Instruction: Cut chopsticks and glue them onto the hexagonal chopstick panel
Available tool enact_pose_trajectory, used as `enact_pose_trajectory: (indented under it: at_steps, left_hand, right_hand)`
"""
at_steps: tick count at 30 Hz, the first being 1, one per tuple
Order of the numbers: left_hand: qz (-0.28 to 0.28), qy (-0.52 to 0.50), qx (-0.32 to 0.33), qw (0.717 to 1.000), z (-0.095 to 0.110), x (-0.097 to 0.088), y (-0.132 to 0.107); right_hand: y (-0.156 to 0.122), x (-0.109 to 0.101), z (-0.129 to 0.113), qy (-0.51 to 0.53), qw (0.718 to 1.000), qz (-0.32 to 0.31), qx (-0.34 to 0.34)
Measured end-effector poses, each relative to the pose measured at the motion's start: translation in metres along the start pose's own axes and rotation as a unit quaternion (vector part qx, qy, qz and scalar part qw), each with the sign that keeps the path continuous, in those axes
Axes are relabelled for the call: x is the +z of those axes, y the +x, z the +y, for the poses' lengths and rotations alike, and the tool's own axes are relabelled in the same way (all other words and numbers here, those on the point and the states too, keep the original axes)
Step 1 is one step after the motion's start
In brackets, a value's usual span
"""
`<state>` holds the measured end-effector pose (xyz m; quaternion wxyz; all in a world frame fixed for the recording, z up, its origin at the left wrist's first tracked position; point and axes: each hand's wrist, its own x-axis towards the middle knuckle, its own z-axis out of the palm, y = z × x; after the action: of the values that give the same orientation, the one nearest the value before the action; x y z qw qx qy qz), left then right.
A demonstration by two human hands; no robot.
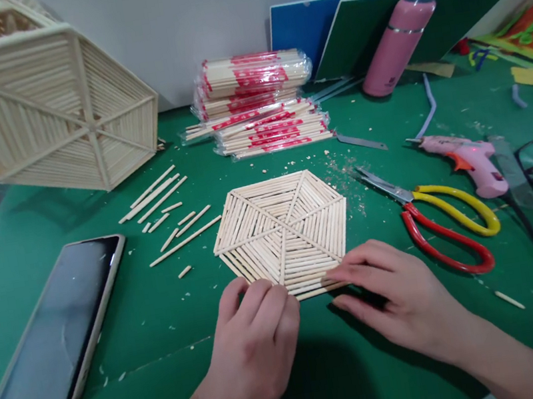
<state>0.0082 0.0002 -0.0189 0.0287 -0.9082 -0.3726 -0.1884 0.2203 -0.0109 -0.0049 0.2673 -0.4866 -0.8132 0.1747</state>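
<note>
A flat hexagonal stick panel (295,222), made of pale wooden sticks in triangular sections, lies on the green table in front of me. My left hand (259,342) is closed at its near left edge, fingers curled and their tips partly hidden against the panel. At the near right corner, my right hand (387,295) rests its fingertips on the outer sticks. Its thumb sits lower, just off the edge, with a gap between thumb and fingers. Several loose cut sticks (184,239) lie to the left of the panel.
A large stick-built hexagonal frame (125,134) stands back left, above a phone (60,333). Wrapped chopstick packs (262,106) are piled behind the panel. Scissors (407,194), a pink glue gun (467,157) with its cord, a blade (361,142) and a pink bottle (397,50) are rightward.
</note>
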Motion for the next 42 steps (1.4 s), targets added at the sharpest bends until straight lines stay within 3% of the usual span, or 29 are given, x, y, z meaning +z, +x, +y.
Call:
enact_pose_trajectory:
  at_steps: [7, 33, 37, 42]
  left_hand:
    - [-0.012, -0.006, 0.018, 1.0, -0.003, 0.0, 0.001]
    - [-0.029, -0.048, -0.023, 0.998, -0.001, -0.007, 0.0]
    - [-0.05, -0.072, -0.062, 0.994, -0.002, -0.012, 0.004]
    - [-0.036, -0.084, -0.107, 0.99, -0.004, -0.017, 0.003]
  right_hand:
    - [-0.016, -0.009, 0.011, 0.021, 0.994, 0.016, 0.103]
    - [-0.015, -0.007, 0.016, 0.022, 0.995, -0.009, 0.098]
    - [-0.016, -0.006, 0.017, 0.02, 0.995, -0.008, 0.098]
    - [-0.016, -0.006, 0.017, 0.018, 0.996, 0.001, 0.092]
